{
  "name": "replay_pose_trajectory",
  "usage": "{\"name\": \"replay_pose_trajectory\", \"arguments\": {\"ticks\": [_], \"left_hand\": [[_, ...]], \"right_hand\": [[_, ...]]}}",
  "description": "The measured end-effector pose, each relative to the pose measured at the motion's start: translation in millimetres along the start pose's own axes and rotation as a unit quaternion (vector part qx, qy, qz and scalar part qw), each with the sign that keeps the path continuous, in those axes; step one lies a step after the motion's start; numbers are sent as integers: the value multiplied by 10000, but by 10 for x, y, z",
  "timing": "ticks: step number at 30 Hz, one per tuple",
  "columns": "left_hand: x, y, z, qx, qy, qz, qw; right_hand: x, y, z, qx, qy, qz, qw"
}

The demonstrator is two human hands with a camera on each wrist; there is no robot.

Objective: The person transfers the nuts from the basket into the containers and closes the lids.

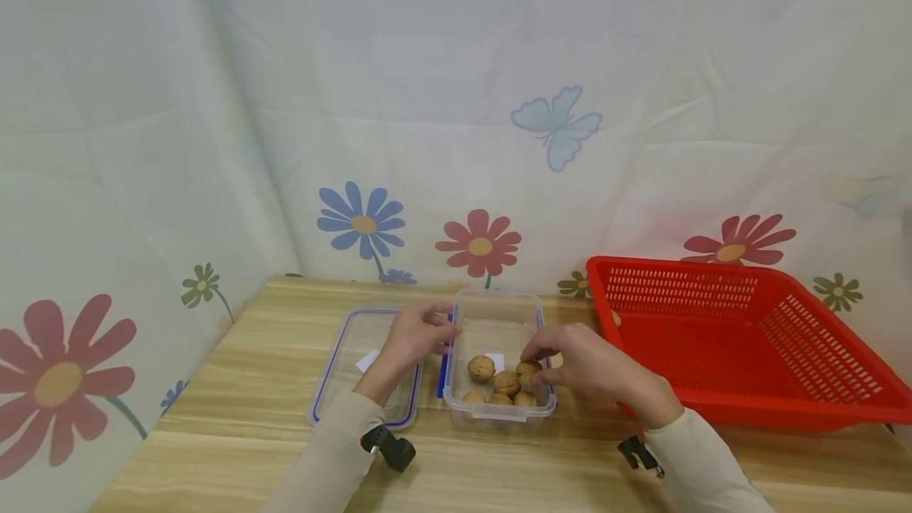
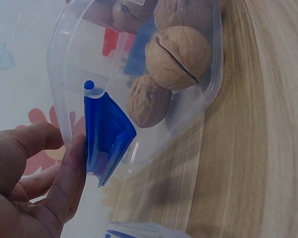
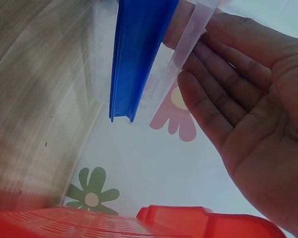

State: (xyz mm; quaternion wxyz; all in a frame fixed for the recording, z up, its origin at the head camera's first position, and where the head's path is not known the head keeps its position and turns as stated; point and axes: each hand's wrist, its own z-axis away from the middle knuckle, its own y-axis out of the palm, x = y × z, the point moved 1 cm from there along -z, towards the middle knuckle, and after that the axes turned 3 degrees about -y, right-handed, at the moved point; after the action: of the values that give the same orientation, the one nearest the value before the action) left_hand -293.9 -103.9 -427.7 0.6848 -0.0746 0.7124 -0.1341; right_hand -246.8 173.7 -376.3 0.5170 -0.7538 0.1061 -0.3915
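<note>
**No legible writing in any view**

Nothing can be read in the three views. Two small white labels show in the head view, one on the lid (image 1: pixel 363 360) lying flat just left of the clear container (image 1: pixel 499 315) and one inside that container's floor (image 1: pixel 496 360), but both are too small to show any characters. The backdrop behind the container bears only flower and butterfly prints, no words.

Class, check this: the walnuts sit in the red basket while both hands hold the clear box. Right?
Not quite. The head view shows the walnuts inside the clear box, not the red basket. Both hands, left and right, are at the box.
</note>
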Motion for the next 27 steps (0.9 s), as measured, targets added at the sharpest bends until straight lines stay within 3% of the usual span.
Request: {"name": "replay_pose_trajectory", "arguments": {"ticks": [18,22,27], "left_hand": [[-2,-23,13,-36,3,21,10000],[13,-5,0,17,1,130,9999],[9,-2,3,59,-12,194,9998]], "right_hand": [[58,-69,22,-21,270,-68,9996],[68,-133,73,-216,434,-62,9988],[113,-343,176,-806,385,-61,9960]]}}
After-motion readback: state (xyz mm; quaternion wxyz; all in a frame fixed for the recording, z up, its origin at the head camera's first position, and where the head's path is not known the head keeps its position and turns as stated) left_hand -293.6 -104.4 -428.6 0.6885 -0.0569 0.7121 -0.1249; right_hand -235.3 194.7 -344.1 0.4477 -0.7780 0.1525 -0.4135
